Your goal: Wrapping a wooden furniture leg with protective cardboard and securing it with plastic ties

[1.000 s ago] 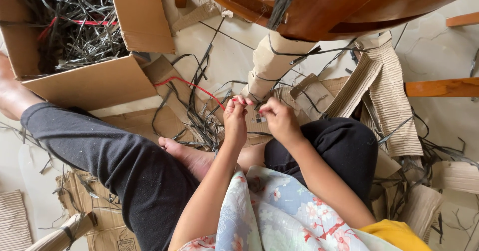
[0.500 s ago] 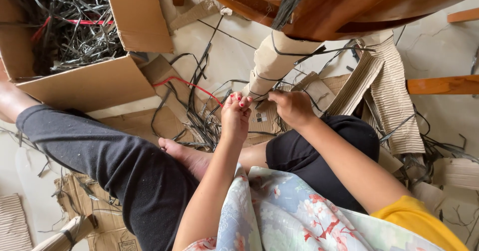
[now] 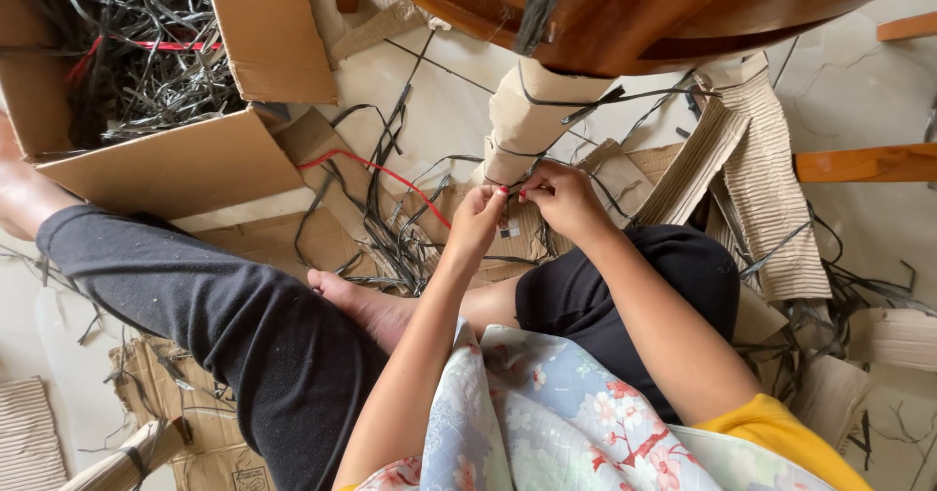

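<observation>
I sit on the floor with legs folded. My left hand (image 3: 478,220) and my right hand (image 3: 558,194) meet at the foot of a table leg wrapped in brown cardboard (image 3: 527,120). Both pinch a thin black strap (image 3: 595,102) that runs around the wrapped leg. The fingertips nearly touch each other just below the wrapping. A tangle of black straps (image 3: 386,232) with one red strap (image 3: 376,170) lies on the floor to the left of my hands.
An open cardboard box (image 3: 185,164) full of black straps stands at the upper left. A wooden table top (image 3: 644,8) hangs overhead. Corrugated cardboard sheets (image 3: 752,179) lie at the right, with a wooden bar (image 3: 864,164) beyond. Cardboard scraps cover the floor.
Both hands have stayed at the wrapped leg and shifted slightly upward. My right hand has drawn closer to the left, fingers working the strap.
</observation>
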